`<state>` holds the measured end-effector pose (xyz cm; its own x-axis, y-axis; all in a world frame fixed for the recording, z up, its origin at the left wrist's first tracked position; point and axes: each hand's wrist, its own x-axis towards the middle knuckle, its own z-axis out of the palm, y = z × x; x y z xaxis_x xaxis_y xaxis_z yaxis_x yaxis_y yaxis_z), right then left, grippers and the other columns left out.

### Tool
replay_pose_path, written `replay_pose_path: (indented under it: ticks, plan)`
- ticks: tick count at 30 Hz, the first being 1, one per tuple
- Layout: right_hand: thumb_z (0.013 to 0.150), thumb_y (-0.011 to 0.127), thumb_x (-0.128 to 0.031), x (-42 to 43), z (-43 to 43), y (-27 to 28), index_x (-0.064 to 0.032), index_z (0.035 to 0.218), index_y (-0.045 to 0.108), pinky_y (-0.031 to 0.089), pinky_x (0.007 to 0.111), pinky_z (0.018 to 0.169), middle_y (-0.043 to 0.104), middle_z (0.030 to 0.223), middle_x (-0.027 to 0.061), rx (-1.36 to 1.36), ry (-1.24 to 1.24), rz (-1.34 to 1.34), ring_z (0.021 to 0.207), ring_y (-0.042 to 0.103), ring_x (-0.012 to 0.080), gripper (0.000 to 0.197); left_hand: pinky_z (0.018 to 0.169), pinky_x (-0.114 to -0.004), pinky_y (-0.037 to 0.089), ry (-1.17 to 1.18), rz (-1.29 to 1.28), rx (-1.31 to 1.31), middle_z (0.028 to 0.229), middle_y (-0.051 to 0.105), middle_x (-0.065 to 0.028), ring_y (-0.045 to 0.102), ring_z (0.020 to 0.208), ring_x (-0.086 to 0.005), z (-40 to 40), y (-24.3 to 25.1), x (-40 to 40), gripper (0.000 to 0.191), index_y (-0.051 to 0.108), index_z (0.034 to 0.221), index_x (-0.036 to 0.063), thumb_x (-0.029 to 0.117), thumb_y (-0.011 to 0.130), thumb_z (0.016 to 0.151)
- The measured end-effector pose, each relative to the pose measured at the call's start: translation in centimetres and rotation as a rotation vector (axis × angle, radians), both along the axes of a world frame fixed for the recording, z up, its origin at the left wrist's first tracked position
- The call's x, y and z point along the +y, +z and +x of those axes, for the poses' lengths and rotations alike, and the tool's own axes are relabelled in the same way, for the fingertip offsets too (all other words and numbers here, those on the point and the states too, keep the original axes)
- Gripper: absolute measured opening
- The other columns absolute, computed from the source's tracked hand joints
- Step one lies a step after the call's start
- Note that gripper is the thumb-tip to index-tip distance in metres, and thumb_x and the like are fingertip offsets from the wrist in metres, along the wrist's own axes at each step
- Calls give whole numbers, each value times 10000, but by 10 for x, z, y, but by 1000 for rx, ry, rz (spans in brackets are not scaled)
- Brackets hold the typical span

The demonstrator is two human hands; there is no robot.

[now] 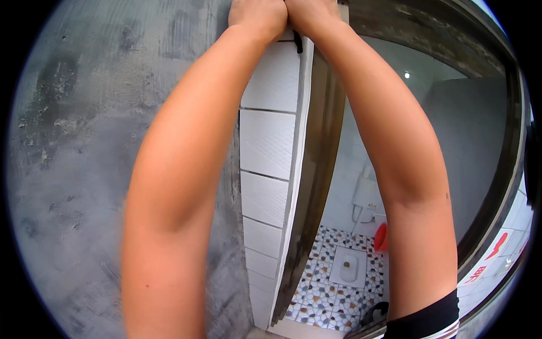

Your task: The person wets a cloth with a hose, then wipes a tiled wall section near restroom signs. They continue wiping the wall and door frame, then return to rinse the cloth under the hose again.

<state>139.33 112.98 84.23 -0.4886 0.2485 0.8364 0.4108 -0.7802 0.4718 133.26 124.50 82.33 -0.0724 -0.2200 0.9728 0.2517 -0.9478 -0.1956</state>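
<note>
Both my arms reach up to the top edge of the view, against a strip of white wall tiles beside a doorway. My left hand and my right hand meet side by side, their fingers cut off by the picture's edge. A short black object hangs just below them; whether a hand holds it cannot be told. A white edge trim runs down from there, next to a brown door frame.
A rough grey cement wall fills the left. Through the doorway are a white squat toilet, a pebble-patterned tile floor, a red plastic container and a white cistern. Red characters mark the tiled wall at right.
</note>
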Motion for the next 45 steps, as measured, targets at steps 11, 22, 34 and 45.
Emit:
replay_pose_path:
  ticks: [11, 22, 34, 45]
  plan:
    - [715, 710, -260, -12, -15, -375, -49, 991, 708, 422, 389, 774, 602, 1017, 69, 329, 323, -259, 936, 554, 241, 347, 1035, -519, 446, -184, -298, 148, 1414, 552, -225, 540, 1209, -446, -23, -393, -18, 452, 569, 1283, -60, 29, 635, 844]
    - [805, 651, -135, -34, -32, -535, -64, 1042, 694, 434, 353, 735, 581, 938, 66, 711, 410, -320, 827, 590, 221, 251, 1075, -503, 426, -387, -601, 458, 1355, 525, -212, 530, 1236, -434, -58, -546, -28, 542, 645, 1274, 43, -111, 638, 754]
    - [788, 688, -140, -25, -48, -600, -85, 1106, 670, 489, 330, 618, 595, 870, 50, 865, 314, -296, 658, 622, 198, 323, 1000, -498, 473, -329, -606, 509, 1273, 564, -156, 550, 1147, -413, -56, -593, -26, 411, 722, 1155, 108, -49, 629, 787]
    - [770, 681, -58, -21, -54, -573, -97, 967, 645, 527, 369, 617, 564, 851, 63, 861, 418, -85, 733, 643, 231, 204, 1022, -460, 479, -603, -638, 315, 1327, 525, -207, 570, 1209, -394, -59, -579, -21, 460, 656, 1272, 20, -89, 673, 825]
